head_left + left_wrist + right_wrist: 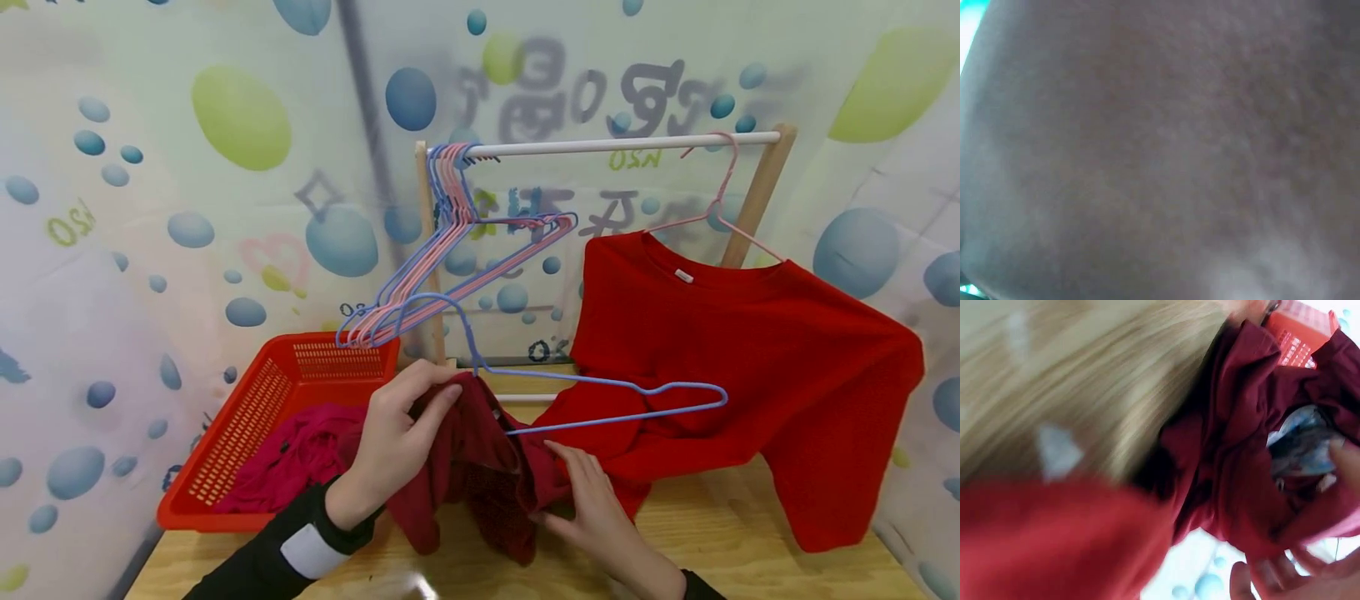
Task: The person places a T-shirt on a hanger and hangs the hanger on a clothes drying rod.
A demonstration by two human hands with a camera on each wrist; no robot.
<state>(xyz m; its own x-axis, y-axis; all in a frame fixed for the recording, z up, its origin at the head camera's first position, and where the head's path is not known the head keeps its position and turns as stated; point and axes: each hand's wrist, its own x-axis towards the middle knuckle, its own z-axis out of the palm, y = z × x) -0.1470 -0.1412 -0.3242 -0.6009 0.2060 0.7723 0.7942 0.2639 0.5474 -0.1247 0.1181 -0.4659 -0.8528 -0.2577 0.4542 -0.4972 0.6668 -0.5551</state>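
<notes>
A dark red garment (480,433) hangs bunched between my two hands, low over the table. My left hand (405,433) pinches its top edge between thumb and fingers, just beside the neck of a blue hanger (600,379). The right half of that hanger sticks out bare beyond the cloth; its left half is hidden by the garment and hand. My right hand (592,508) grips the garment's right edge between thumb and fingers. In the right wrist view the dark red cloth (1229,444) has an opening near the fingers. The left wrist view is blurred and blocked.
An orange-red basket (195,467) with magenta clothing (300,458) stands at the left on the wooden table (697,542). Behind, a rack (600,147) carries several pink and blue hangers (450,242) at its left end and a bright red top (720,358) at its right.
</notes>
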